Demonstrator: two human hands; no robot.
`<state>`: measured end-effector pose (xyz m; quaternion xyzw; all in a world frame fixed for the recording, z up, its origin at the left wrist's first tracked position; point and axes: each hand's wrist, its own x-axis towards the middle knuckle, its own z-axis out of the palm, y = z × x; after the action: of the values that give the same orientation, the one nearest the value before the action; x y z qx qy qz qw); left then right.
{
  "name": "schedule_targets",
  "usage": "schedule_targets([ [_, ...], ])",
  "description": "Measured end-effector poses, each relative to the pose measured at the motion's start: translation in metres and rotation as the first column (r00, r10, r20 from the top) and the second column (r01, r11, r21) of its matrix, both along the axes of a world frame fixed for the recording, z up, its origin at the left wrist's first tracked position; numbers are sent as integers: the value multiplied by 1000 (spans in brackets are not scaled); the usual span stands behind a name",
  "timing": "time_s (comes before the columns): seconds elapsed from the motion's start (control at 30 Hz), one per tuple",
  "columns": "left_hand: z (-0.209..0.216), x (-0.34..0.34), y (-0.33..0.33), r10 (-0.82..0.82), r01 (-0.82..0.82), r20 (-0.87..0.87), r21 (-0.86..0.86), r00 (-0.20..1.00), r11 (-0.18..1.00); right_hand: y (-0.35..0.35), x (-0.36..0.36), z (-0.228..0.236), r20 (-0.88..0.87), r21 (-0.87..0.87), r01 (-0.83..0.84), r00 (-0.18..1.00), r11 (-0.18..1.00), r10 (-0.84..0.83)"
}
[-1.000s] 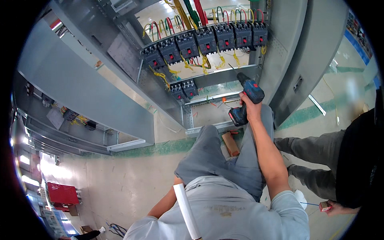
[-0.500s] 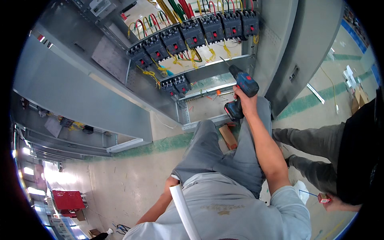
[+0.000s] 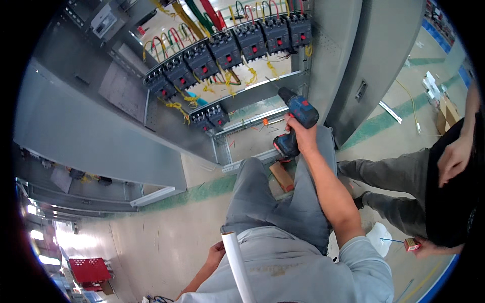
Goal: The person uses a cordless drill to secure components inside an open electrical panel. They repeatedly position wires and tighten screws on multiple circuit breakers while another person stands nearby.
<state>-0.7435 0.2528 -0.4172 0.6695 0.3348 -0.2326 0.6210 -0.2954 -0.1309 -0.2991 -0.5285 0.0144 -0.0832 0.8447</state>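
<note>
My right hand [image 3: 302,135] is closed around the handle of a blue and black cordless drill [image 3: 302,112]. The drill's thin bit points up and left, toward a grey crossbar [image 3: 252,91] of the open cabinet, with no contact I can make out. Above that bar runs a row of black circuit breakers [image 3: 227,54] with red switches and yellow wires; two smaller breakers [image 3: 209,118] sit lower left. My left hand [image 3: 216,252] is by my left hip, its fingers curled and partly hidden. A white tube [image 3: 237,267] with a brownish tip crosses the view beside it.
Cabinet doors [image 3: 376,70] flank the opening. A wooden block [image 3: 282,177] lies between my legs. At right a co-worker [image 3: 449,182] stands close, holding a small red box [image 3: 411,244]. A red crate [image 3: 90,270] stands at the far left, cardboard [image 3: 447,115] at the right.
My left hand has come away from my hip, forward of where it was. The view has shifted, and the drill stays in my right hand. The co-worker's other hand has come into view.
</note>
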Motion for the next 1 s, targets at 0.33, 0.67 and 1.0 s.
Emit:
schedule_targets([
  [0.33,80,156,-6,92,-155,468,98,879,983,6,0,5,-48,-12,4,999,1000,-5],
  [0.67,21,259,-35,-595,370,301,557,745,744,2,3,-24,-123,-210,80,987,974,-107],
  [1.0,221,354,-200,-579,628,750,290,320,723,10,-1,-27,3,-245,84,996,966,-86],
])
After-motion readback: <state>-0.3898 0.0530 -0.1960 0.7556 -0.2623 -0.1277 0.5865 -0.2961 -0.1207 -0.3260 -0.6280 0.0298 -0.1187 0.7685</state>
